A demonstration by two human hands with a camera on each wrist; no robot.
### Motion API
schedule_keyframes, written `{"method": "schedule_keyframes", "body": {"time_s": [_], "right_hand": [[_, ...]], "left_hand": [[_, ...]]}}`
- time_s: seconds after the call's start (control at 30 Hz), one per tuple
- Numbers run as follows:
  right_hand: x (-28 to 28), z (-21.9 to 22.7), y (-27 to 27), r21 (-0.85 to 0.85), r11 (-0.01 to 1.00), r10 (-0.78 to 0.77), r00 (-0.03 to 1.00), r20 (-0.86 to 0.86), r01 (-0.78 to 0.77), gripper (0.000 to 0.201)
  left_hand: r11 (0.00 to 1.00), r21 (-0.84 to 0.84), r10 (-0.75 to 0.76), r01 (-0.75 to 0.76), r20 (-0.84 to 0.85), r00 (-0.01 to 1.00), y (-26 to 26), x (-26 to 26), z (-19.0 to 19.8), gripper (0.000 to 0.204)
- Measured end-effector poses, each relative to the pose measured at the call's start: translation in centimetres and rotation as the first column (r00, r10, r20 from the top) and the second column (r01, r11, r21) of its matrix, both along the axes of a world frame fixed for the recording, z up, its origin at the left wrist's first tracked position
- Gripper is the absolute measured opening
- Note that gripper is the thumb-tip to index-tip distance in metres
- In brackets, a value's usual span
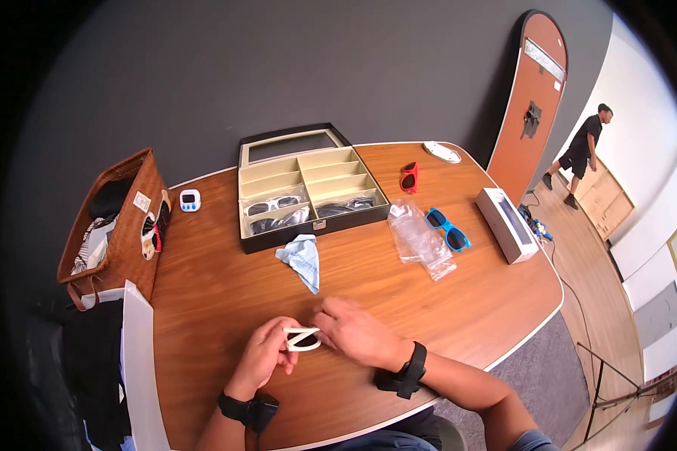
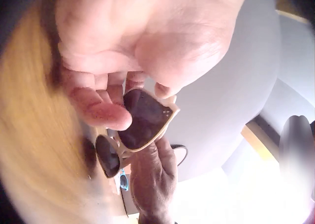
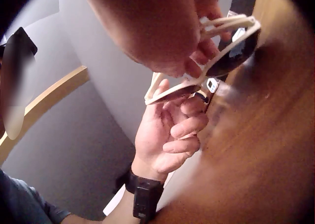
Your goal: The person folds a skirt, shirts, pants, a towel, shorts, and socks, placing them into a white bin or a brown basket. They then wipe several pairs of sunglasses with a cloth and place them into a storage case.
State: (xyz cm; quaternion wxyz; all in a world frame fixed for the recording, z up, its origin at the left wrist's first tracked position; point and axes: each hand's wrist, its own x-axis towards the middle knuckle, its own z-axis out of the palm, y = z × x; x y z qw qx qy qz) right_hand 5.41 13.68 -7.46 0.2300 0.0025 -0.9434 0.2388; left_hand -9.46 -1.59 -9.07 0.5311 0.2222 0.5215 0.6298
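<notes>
White-framed sunglasses [image 1: 303, 340] with dark lenses are held between my two hands, low over the near part of the table. My left hand [image 1: 267, 352] grips one end of the frame; in the left wrist view its thumb and fingers are around a lens [image 2: 145, 120]. On the other side, my right hand [image 1: 357, 331] has its fingers curled at the frame and folded temple arms [image 3: 229, 23], as the right wrist view shows. A light blue cloth [image 1: 302, 259] lies crumpled beyond the hands, before an open glasses case [image 1: 278, 242].
Bagged glasses [image 1: 273, 204] sit in the case's front compartments. To the right lie clear plastic bags [image 1: 421, 240], blue sunglasses [image 1: 447, 229], red sunglasses [image 1: 408, 178] and a white box [image 1: 506, 225]. A timer [image 1: 190, 201] and wicker basket [image 1: 116, 225] stand left. A person [image 1: 581, 150] is in the background.
</notes>
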Motion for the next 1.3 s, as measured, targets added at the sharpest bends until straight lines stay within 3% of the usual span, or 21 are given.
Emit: {"method": "schedule_keyframes", "body": {"time_s": [0.07,0.2,0.27,0.33,0.4,0.47,0.5,0.53,0.57,0.6,0.67,0.7,0.93,1.03,1.1,1.13,1.17,1.2,1.23,1.27,1.3], "right_hand": [[0.2,0.0,-0.2,-0.065,0.997,0.052,0.995,0.081,-0.047,0.018],[-0.1,-0.2,0.2,-0.140,0.988,0.080,0.985,0.150,-0.059,0.037],[0.0,0.4,0.7,-0.132,0.987,0.116,0.977,0.176,-0.094,0.042],[0.2,1.4,1.0,-0.276,0.951,0.215,0.937,0.275,-0.137,0.052],[0.9,1.1,0.8,-0.195,0.970,0.198,0.942,0.271,-0.148,0.045],[1.4,0.2,1.1,-0.172,0.983,0.122,0.926,0.358,-0.063,0.038],[1.7,0.2,2.1,-0.157,0.986,0.093,0.963,0.255,-0.054,0.034],[2.6,0.8,3.5,-0.089,0.992,-0.061,0.954,0.295,0.091,0.034],[3.5,2.0,5.4,-0.089,0.983,-0.139,0.970,0.201,0.159,0.034],[4.3,4.7,6.8,-0.144,0.904,-0.303,0.841,0.449,0.402,0.035],[6.6,2.8,13.4,-0.005,0.910,-0.409,0.898,0.163,0.415,0.023],[7.5,4.1,14.5,0.098,0.861,-0.506,0.823,0.258,0.498,0.024],[10.5,1.1,19.3,0.267,0.891,-0.448,0.806,0.387,0.367,0.020],[10.1,1.6,18.9,0.300,0.848,-0.522,0.781,0.342,0.436,0.021],[9.9,2.8,18.0,0.226,0.812,-0.572,0.811,0.124,0.538,0.021],[9.6,3.6,17.3,0.228,0.817,-0.565,0.815,0.130,0.530,0.021],[8.8,5.1,15.7,-0.104,0.849,-0.507,0.854,0.115,0.518,0.020],[8.0,6.5,13.9,-0.427,0.787,-0.457,0.886,0.080,0.445,0.020],[7.7,8.5,11.7,-0.616,0.702,-0.381,0.919,0.100,0.358,0.022],[7.1,9.7,9.9,-0.774,0.577,-0.299,0.949,0.097,0.261,0.023],[6.3,9.3,8.7,-0.943,0.330,-0.156,0.984,-0.087,-0.031,0.024]], "left_hand": [[0.999,-0.024,-0.029,0.027,-0.114,0.993,0.1,0.5,-0.1,0.025],[0.995,0.097,-0.009,0.003,0.066,0.998,-0.2,0.0,-0.4,0.037],[0.993,0.109,-0.043,0.038,0.050,0.998,-0.3,0.0,-1.0,0.041],[0.991,0.099,-0.098,0.094,0.039,0.994,-0.2,0.4,-0.9,0.041],[0.981,0.136,-0.143,0.136,0.037,0.989,-0.1,0.6,-0.7,0.039],[0.986,0.124,-0.122,0.115,0.045,0.992,-0.2,1.2,0.0,0.037],[0.988,0.122,-0.098,0.095,0.018,0.995,-0.2,1.3,0.2,0.037],[0.988,0.123,-0.099,0.095,0.023,0.995,-0.1,1.1,0.1,0.037],[0.987,0.121,-0.103,0.105,-0.023,0.994,-0.2,0.7,-0.2,0.037],[0.987,0.118,-0.104,0.112,-0.070,0.992,-0.2,0.4,-0.3,0.036],[0.989,0.111,-0.093,0.101,-0.073,0.993,-0.2,0.5,-0.1,0.035],[0.987,0.117,-0.102,0.107,-0.048,0.994,-0.2,0.6,-0.2,0.034],[0.989,0.115,-0.087,0.087,-0.007,0.996,-0.1,0.4,-0.6,0.033],[0.988,0.131,-0.076,0.076,0.000,0.997,-0.2,0.1,-0.9,0.032],[0.987,0.145,-0.068,0.069,-0.015,0.998,-0.1,-0.1,-0.8,0.032],[0.986,0.150,-0.065,0.067,-0.023,0.998,-0.2,0.0,-0.9,0.031],[0.988,0.144,-0.058,0.060,-0.018,0.998,-0.3,0.0,-0.9,0.031],[0.985,0.164,-0.043,0.049,-0.036,0.998,-0.2,0.0,-0.6,0.031],[0.982,0.185,-0.028,0.039,-0.058,0.998,-0.3,-0.1,-0.3,0.030],[0.983,0.180,-0.022,0.033,-0.065,0.998,-0.3,-0.3,0.0,0.030],[0.970,0.242,0.019,-0.001,-0.069,0.997,-0.5,-0.6,0.2,0.027]]}}
